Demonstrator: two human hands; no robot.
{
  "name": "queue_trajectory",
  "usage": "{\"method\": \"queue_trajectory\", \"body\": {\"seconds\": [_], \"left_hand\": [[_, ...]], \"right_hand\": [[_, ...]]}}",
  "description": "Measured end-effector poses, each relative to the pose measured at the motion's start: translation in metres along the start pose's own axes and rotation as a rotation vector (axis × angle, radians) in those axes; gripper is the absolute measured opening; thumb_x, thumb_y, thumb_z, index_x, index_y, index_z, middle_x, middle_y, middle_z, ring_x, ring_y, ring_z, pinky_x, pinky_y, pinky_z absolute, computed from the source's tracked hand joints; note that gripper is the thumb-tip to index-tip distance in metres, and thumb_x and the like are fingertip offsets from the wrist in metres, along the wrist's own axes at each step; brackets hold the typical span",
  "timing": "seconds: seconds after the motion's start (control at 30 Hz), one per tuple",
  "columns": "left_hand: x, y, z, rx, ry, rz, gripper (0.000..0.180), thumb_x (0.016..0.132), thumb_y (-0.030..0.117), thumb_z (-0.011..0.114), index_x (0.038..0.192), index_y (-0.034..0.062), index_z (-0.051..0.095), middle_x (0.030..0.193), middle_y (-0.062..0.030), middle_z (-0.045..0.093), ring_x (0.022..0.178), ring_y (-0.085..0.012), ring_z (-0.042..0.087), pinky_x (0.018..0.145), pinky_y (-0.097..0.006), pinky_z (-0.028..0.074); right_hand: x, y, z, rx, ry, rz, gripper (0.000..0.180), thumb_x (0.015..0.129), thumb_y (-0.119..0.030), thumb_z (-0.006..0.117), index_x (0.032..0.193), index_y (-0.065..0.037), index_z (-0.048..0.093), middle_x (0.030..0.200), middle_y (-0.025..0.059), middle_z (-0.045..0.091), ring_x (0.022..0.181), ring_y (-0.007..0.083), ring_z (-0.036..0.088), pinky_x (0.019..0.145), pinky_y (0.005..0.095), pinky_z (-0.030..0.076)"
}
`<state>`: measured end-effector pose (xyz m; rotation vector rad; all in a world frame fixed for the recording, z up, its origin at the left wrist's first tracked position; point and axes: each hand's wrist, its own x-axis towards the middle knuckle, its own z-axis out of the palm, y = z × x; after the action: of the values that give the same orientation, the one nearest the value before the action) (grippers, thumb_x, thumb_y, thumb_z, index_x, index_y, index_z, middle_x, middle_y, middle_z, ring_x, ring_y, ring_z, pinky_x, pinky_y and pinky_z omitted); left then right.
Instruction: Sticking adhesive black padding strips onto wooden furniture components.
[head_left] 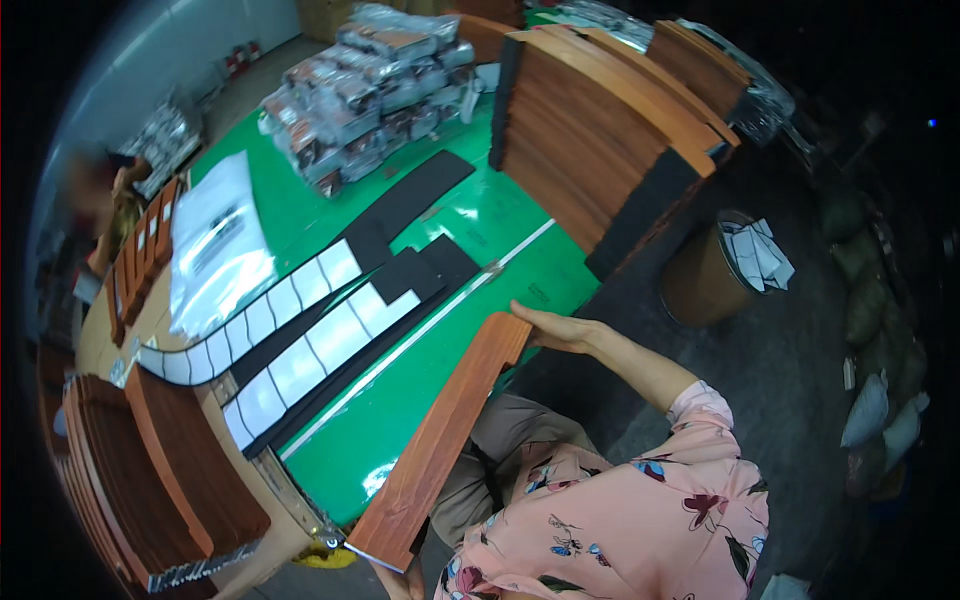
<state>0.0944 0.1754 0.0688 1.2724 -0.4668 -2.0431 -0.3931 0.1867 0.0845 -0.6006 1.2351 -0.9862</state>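
Observation:
A reddish-brown wooden board (440, 445) with a small notch near its far end lies slantwise between my hands, over the table's near edge and my lap. My right hand (560, 328) is closed on the far end, its thumb along the end of the board. At the near end, my left hand (402, 582) grips from below, mostly hidden by the board and cut off by the picture's lower edge. A pale strip shows along that near end. Beyond the board, black strips (415, 195) and sheets of white labels (310, 345) lie on the green tabletop (400, 435).
Stacked brown boards stand at the left (190, 450) and far right (590, 130) of the table. Plastic-wrapped packs (375, 85) are piled at the back, near a white plastic bag (220, 245). A bin (705, 270) with paper stands right. Another person (110, 200) is at far left.

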Motion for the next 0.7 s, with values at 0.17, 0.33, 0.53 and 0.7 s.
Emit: {"method": "queue_trajectory", "body": {"seconds": [0.17, 0.33, 0.53, 0.7], "left_hand": [[0.004, 0.003, 0.02, 0.147, 0.106, 0.041, 0.061, 0.083, 0.002, 0.05, 0.139, 0.0105, 0.027, 0.133, -0.0104, 0.038, 0.119, -0.0227, 0.039, 0.096, -0.037, 0.038], [-0.001, 0.007, 0.025, 0.131, 0.186, 0.02, 0.057, 0.089, 0.03, 0.05, 0.138, 0.0084, 0.03, 0.133, -0.0109, 0.04, 0.121, -0.0233, 0.039, 0.099, -0.037, 0.036], [0.016, -0.001, -0.02, 0.436, -0.046, 0.22, 0.048, 0.09, 0.041, 0.049, 0.126, 0.0091, 0.047, 0.125, -0.0067, 0.054, 0.114, -0.0226, 0.051, 0.096, -0.039, 0.041], [0.019, -0.001, -0.019, -0.12, 0.049, 0.036, 0.055, 0.084, 0.038, 0.061, 0.127, 0.0068, 0.045, 0.125, -0.0135, 0.051, 0.113, -0.0298, 0.051, 0.092, -0.046, 0.045]], "right_hand": [[-0.009, -0.003, 0.002, 0.003, 0.102, -0.011, 0.071, 0.09, -0.062, 0.033, 0.139, -0.011, 0.031, 0.139, 0.0073, 0.035, 0.129, 0.0203, 0.033, 0.105, 0.0427, 0.028], [-0.012, -0.012, 0.016, -0.161, 0.079, 0.004, 0.086, 0.085, -0.072, 0.026, 0.146, -0.013, 0.016, 0.151, 0.0166, 0.009, 0.139, 0.0311, 0.008, 0.109, 0.0511, 0.016], [-0.021, -0.031, 0.02, -0.229, 0.079, -0.002, 0.084, 0.088, -0.069, 0.023, 0.144, -0.007, 0.018, 0.147, 0.0184, 0.019, 0.138, 0.0288, 0.015, 0.107, 0.0505, 0.022], [-0.01, -0.025, 0.029, -0.23, 0.192, -0.01, 0.082, 0.088, -0.068, 0.025, 0.144, -0.007, 0.022, 0.146, 0.0174, 0.022, 0.137, 0.0291, 0.018, 0.106, 0.0491, 0.027]]}}
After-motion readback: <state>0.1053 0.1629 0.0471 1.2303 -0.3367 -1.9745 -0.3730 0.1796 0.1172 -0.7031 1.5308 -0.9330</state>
